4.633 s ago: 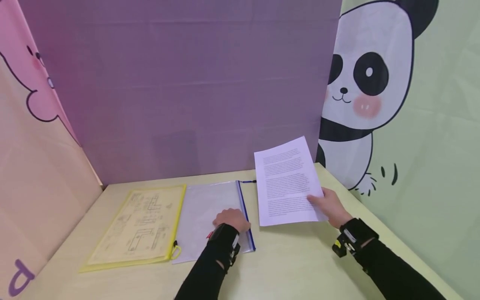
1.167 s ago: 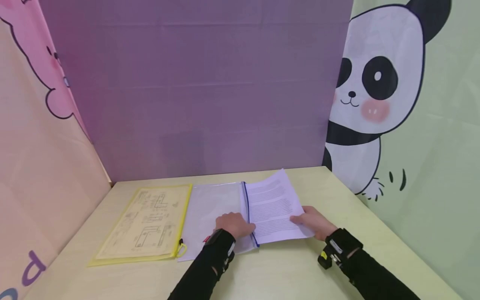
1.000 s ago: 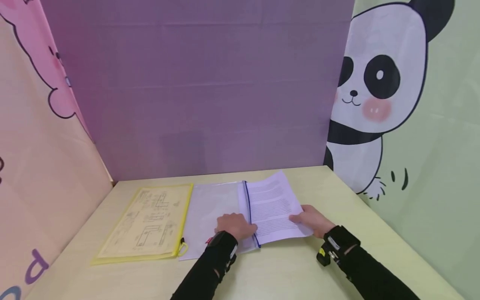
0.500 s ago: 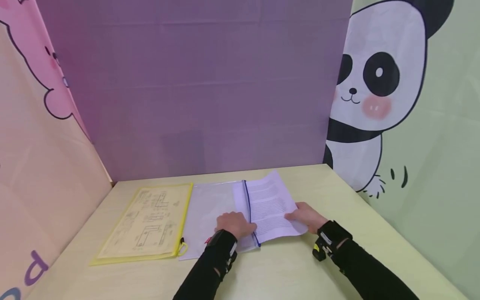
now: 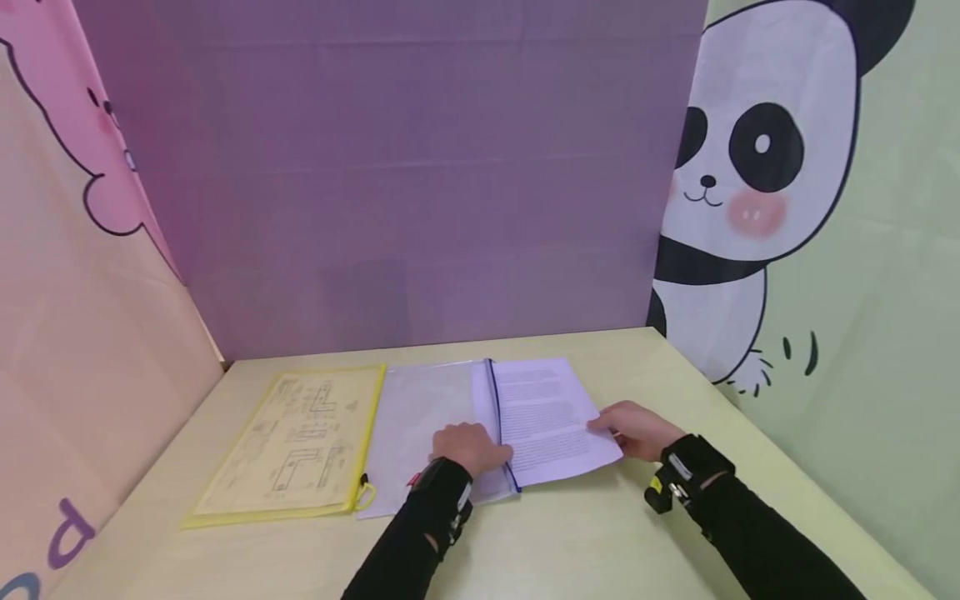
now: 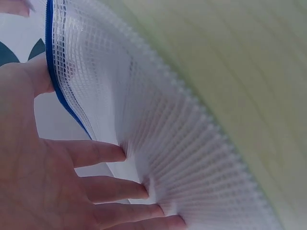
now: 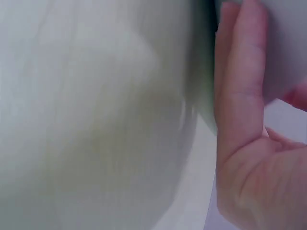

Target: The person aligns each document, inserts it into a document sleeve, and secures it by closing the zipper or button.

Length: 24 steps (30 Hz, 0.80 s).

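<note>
A clear mesh zip pouch (image 5: 420,396) with a blue zip edge lies mid-table. My left hand (image 5: 471,448) holds it near that edge. In the left wrist view, the thumb is at the blue zip (image 6: 50,52) and the fingertips dig into the mesh (image 6: 144,110), which puckers. Printed paper sheets (image 5: 547,417) stick out of the pouch's right side; their left strip shows inside it. My right hand (image 5: 637,429) pinches the sheets' right edge, thumb on top. In the right wrist view, its straight fingers (image 7: 242,81) lie along the paper's underside.
Left of the pouch lies a yellow-edged zip pouch (image 5: 288,442) holding a sheet of line drawings, with a yellow loop (image 5: 366,495) at its corner. A purple panel (image 5: 427,183) stands behind the table (image 5: 555,550); a panda-printed wall (image 5: 862,317) borders the right.
The sheets have come down from the air and moved left, partly into the clear pouch. Lately my right hand has shifted slightly right along them, and they lie flatter. My left hand stays put.
</note>
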Motion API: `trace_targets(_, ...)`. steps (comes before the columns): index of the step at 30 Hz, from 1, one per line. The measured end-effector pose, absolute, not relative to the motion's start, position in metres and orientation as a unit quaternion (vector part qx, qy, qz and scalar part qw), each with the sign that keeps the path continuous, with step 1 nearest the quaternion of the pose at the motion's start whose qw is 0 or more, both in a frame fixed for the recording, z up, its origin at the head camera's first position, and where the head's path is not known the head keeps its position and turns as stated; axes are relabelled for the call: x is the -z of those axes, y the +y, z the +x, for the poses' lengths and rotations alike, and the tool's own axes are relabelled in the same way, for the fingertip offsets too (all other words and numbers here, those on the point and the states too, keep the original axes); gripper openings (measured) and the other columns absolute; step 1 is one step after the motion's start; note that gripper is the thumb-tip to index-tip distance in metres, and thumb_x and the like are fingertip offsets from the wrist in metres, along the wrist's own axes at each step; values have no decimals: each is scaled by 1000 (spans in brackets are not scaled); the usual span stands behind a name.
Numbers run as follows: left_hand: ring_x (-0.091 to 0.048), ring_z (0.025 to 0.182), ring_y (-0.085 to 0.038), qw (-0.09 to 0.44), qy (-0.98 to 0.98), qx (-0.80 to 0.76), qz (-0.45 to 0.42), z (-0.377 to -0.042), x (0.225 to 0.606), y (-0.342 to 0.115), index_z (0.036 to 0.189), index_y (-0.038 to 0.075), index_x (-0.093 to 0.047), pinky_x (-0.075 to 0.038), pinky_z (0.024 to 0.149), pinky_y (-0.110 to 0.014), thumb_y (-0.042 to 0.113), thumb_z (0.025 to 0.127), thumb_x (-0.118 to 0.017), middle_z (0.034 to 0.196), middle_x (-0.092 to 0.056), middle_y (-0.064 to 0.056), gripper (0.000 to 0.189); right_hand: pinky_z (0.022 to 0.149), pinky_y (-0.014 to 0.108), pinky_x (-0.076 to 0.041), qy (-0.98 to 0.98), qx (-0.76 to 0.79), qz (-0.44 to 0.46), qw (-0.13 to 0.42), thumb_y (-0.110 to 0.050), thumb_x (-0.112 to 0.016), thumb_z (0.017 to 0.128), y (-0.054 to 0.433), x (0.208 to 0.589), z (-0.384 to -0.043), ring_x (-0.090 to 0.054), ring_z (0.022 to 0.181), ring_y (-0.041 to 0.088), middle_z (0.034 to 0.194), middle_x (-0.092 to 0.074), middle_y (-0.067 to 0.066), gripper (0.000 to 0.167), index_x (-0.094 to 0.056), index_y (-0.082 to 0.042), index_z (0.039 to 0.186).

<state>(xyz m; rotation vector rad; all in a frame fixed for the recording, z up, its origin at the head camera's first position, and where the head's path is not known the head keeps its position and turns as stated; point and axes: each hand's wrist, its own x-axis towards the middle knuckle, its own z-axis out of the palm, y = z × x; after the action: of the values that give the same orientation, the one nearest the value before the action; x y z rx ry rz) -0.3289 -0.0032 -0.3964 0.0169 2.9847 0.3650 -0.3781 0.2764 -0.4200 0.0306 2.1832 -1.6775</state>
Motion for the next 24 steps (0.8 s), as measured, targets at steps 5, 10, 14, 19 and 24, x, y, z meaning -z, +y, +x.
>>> trace_targets(5,-52,66,-21,68,991,-119,10,-328,393,-3,77,9,-62,-44,63,-35,49,88,-63,68,-54,-5,42,63,29,-57,785,591,7,187,1,-63,95,279,417,-380,-70,73,17,86,-74,8,9,-61,6,101)
trace_targets(10,-56,76,-25,65,990,-123,17,-326,391,-2,80,7,-65,-49,83,-44,50,88,-61,75,-59,-7,44,64,29,-58,792,585,5,174,1,-63,95,273,416,-380,-70,74,17,86,-73,8,13,-60,8,105)
trace_targets(14,-58,84,-30,53,990,-126,20,-323,390,-1,81,5,-67,-45,94,-53,49,88,-62,80,-62,-10,45,65,31,-59,795,583,4,170,2,-62,95,266,414,-378,-71,74,18,87,-74,9,15,-60,10,108)
trace_targets(19,-58,91,-33,51,990,-132,7,-323,392,1,88,2,-69,-48,90,-55,48,88,-63,89,-65,-14,46,65,32,-59,796,580,-12,174,1,-62,96,258,415,-375,-70,74,19,87,-74,9,15,-60,11,108)
trace_targets(24,-56,98,-37,55,987,-150,-17,-329,400,4,97,2,-71,-52,81,-55,51,86,-65,97,-65,-17,51,65,32,-59,802,573,-11,171,1,-62,96,244,413,-372,-70,74,19,88,-74,10,16,-61,11,109)
